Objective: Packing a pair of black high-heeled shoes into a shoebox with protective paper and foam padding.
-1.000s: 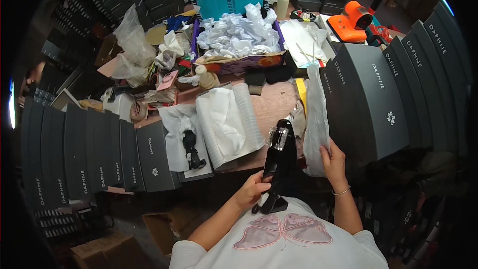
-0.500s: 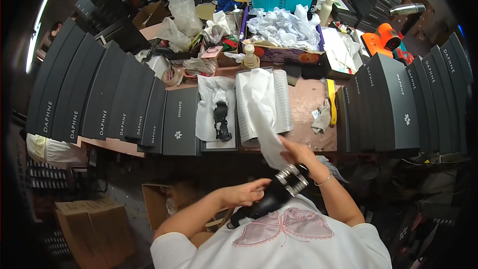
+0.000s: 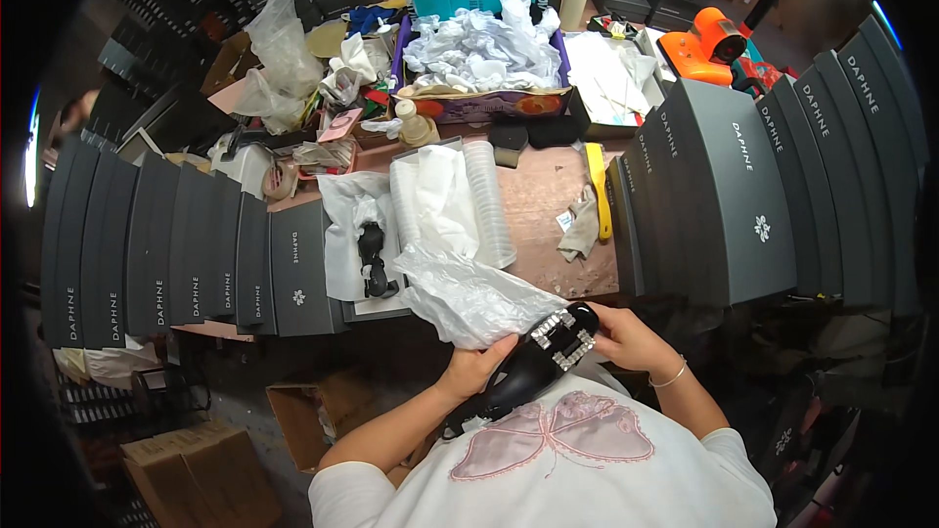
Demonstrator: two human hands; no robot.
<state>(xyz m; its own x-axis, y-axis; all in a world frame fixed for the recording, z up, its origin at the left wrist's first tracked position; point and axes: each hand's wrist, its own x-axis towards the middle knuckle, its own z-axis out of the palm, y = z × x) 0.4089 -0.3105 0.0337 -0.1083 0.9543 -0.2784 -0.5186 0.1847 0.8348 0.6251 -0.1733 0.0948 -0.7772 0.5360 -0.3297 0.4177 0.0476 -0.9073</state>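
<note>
Close to my body I hold a black shoe (image 3: 516,372) with a square rhinestone buckle, tilted with its toe up to the right. My left hand (image 3: 475,368) is closed on the shoe's side, thumb by the edge of a crumpled sheet of white tissue paper (image 3: 474,295). That paper spreads from the shoe toward the table. My right hand (image 3: 631,337) grips the toe end beside the buckle. Left of the paper, an open shoe box lined with white tissue (image 3: 337,235) holds another black shoe (image 3: 372,259). Beside it stands a container with ribbed clear plastic (image 3: 492,205) and white paper (image 3: 440,186).
Dark grey shoe boxes stand in rows at left (image 3: 161,244) and right (image 3: 724,196). A yellow-handled tool (image 3: 599,191) and a grey cloth (image 3: 580,225) lie on the table. Farther back are a bottle (image 3: 415,125), a purple carton (image 3: 479,106) of crumpled paper and an orange device (image 3: 702,47).
The tissue paper has swung from a narrow hanging strip to a wide spread on the left. My right hand has shifted onto the toe, and my left hand has closed nearer the buckle.
</note>
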